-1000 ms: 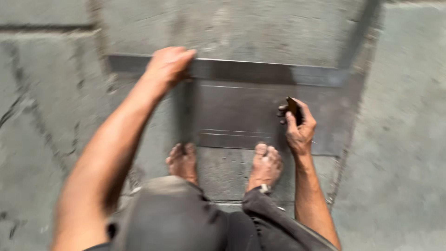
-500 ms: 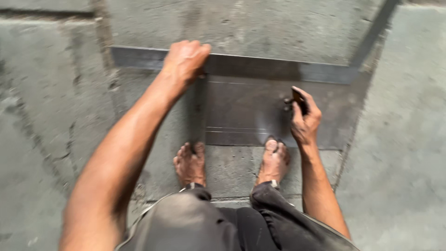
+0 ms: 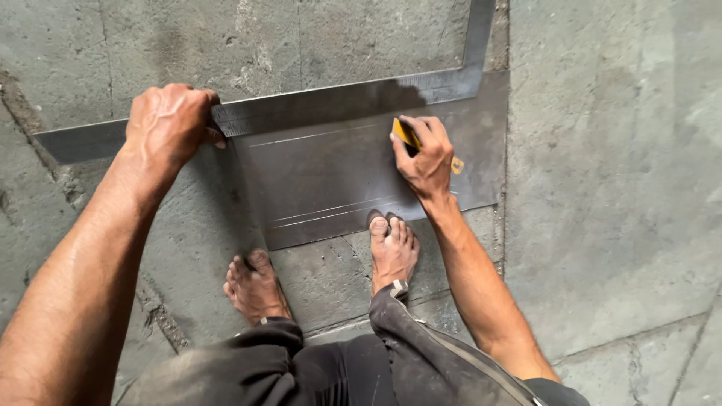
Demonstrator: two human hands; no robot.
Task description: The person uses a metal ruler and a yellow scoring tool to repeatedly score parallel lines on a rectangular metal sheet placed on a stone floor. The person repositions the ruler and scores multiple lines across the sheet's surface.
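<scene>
Head view: left hand [image 3: 167, 124] presses square [image 3: 316, 107] flat

Left hand [image 3: 169, 124] is covering a stretch of the steel square [image 3: 331, 105], so the grip on the blade's edge is not showing underneath. The square's upright arm is running out past the top edge; its full length cannot be told. Right hand [image 3: 427, 158] is hiding most of the yellow marking tool [image 3: 404, 133]; the tip and its contact with the metal sheet [image 3: 331, 180] are not showing. Right foot [image 3: 392, 248] is overlapping the sheet's near edge. Both arms and the trousers [image 3: 376, 365] are being cut off by the bottom edge.
</scene>
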